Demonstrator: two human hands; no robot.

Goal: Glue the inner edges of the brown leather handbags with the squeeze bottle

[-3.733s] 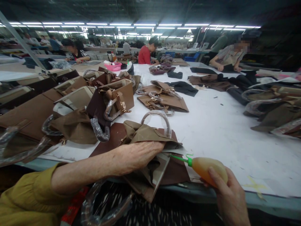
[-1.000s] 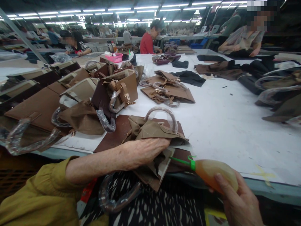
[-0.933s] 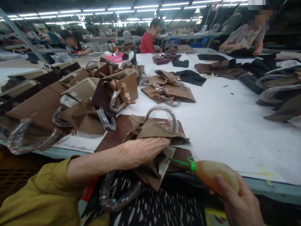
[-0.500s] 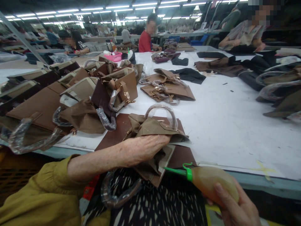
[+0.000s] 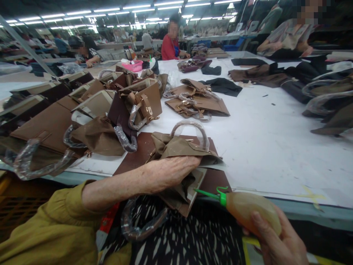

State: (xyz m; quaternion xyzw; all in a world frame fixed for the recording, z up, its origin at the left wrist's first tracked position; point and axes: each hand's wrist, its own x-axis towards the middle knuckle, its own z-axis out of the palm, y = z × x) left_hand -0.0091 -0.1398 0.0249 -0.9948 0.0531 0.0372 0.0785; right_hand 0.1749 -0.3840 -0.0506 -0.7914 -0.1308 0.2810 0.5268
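Note:
A brown handbag (image 5: 212, 180) with an olive-brown lining (image 5: 176, 147) lies at the table's front edge, its lower part hanging over my lap. Its handles, one of them the upper handle (image 5: 202, 132), are wrapped in clear plastic. My left hand (image 5: 179, 169) lies flat across the bag opening, its fingers hidden at the lining's fold. In my right hand (image 5: 271, 232) is a squeeze bottle (image 5: 250, 209) of amber liquid, with a green nozzle (image 5: 209, 194). The nozzle tip points left, at the pale edge of the bag opening; whether it touches cannot be made out.
Several brown bags (image 5: 49, 117) crowd the table's left side. Flat bag pieces (image 5: 198, 99) lie farther back, dark fabric (image 5: 275, 75) at the right. A pink basin (image 5: 132, 66) stands behind the bags. A person in red (image 5: 169, 46) sits across the table.
The nozzle tip has shifted slightly upward along the bag's pale edge with the bottle. My left hand stays in place on the bag. The whole view has shifted a little.

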